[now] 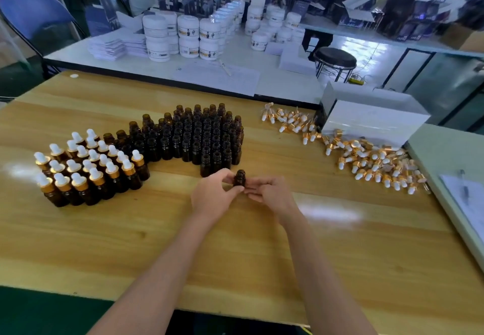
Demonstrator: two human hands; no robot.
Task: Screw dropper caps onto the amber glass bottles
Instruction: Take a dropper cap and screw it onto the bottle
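Left hand [214,194] pinching uncapped amber bottle [240,177], frame centre; right hand [273,194] lying slack, fingers [255,191] straight beside bottle base, grasping nothing.

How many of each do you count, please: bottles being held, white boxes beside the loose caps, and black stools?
Held bottle: 1
White box: 1
Black stool: 1
Total: 3
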